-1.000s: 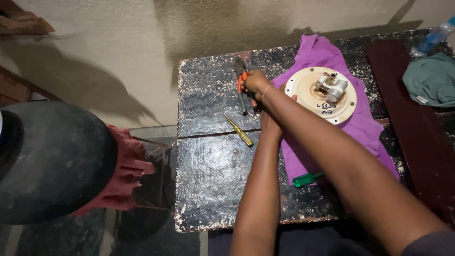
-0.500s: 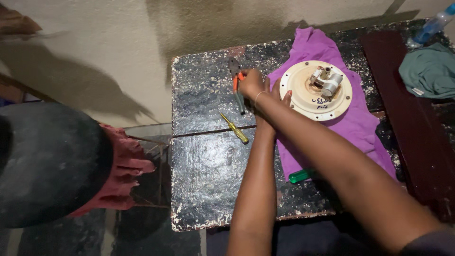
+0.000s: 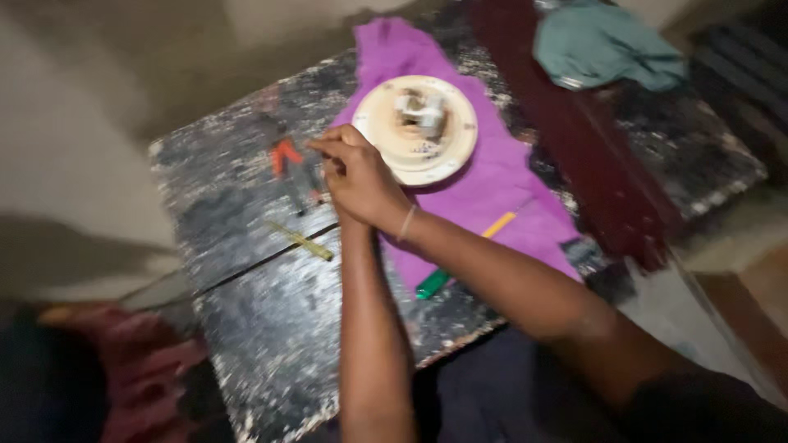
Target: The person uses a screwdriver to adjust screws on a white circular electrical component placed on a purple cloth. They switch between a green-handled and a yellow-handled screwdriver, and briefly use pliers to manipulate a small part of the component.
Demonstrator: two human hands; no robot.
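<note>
The picture is blurred. My right hand point(image 3: 365, 176) lies over my left hand point(image 3: 335, 190) at the left edge of a purple cloth point(image 3: 501, 184). The fingers of both are curled together, and the blur hides whether they pinch anything. Just right of the hands a round cream disc point(image 3: 455, 152) with a small metal part point(image 3: 420, 111) in its middle rests on the cloth. Orange-handled pliers point(image 3: 285, 157) lie on the table just left of my fingertips.
The dark speckled table point(image 3: 271, 328) also holds a thin yellow screwdriver point(image 3: 305, 242) and a green-handled tool point(image 3: 432, 284) near my forearms. A dark red strip point(image 3: 591, 156) and a teal cloth point(image 3: 599, 45) lie to the right. A red cloth point(image 3: 131, 369) sits low at the left.
My hands have shifted from the orange pliers toward the cream disc. The view has swung and gone blurry, and the dark round object at the left has left the picture.
</note>
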